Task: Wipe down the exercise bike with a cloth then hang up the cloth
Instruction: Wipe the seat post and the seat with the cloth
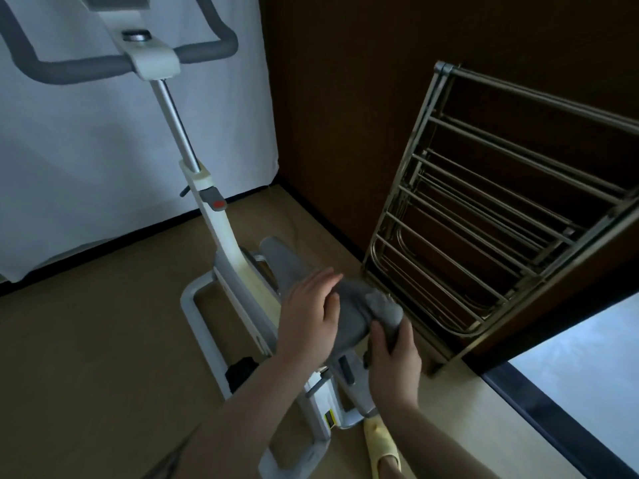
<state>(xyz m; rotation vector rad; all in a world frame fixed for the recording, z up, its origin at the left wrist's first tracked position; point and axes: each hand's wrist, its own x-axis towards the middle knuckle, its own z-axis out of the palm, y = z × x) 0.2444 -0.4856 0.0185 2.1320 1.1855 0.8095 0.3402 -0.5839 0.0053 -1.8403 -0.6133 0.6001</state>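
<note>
The white exercise bike (221, 236) stands in front of me, with grey handlebars (103, 63) at the top left and a grey saddle (349, 312) low in the middle. My left hand (307, 312) rests flat on the left side of the saddle, fingers straight. My right hand (390, 361) grips a bunched grey cloth (385, 311) and holds it against the right side of the saddle.
A folded metal drying rack (484, 209) leans against the dark wooden wall on the right. A white curtain (86, 167) hangs behind the bike. A yellow slipper (380, 444) is on my foot by the bike's rear base. A bright window pane (581, 368) lies at the lower right.
</note>
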